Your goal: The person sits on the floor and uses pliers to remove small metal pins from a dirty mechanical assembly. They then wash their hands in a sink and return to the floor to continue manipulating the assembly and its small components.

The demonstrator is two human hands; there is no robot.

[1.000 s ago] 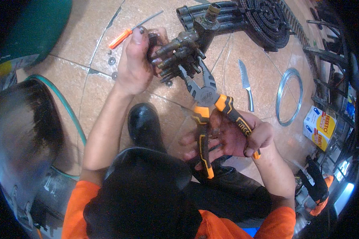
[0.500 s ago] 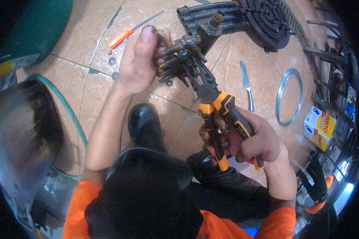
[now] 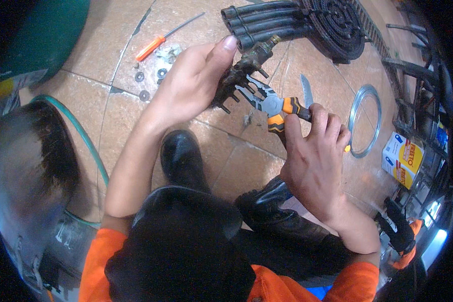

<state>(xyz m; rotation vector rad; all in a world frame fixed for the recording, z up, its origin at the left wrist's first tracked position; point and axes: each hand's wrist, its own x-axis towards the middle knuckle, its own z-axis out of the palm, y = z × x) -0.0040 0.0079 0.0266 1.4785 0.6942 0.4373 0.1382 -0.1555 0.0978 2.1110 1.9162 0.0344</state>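
In the upper centre of the frame, the left hand (image 3: 199,83) is closed around a dark, grimy metal fitting with short side pegs and a threaded brass-coloured end (image 3: 250,64), its thumb pointing up. Right of centre, the right hand (image 3: 314,156) grips the yellow-and-black handles of a pair of grey steel pliers (image 3: 272,105), whose jaws stand apart beside the fitting's pegs; whether they touch cannot be told. Behind the fitting, at the upper edge, lies a black round metal burner with parallel tubes (image 3: 334,27). An orange-handled screwdriver with a thin shaft (image 3: 151,49) lies at upper left on the beige tiled floor (image 3: 226,161), with small dark ring washers (image 3: 139,76) below it. To the right are a silver-bladed knife (image 3: 306,90), partly hidden by the right hand, and a coil of shiny wire (image 3: 356,103)
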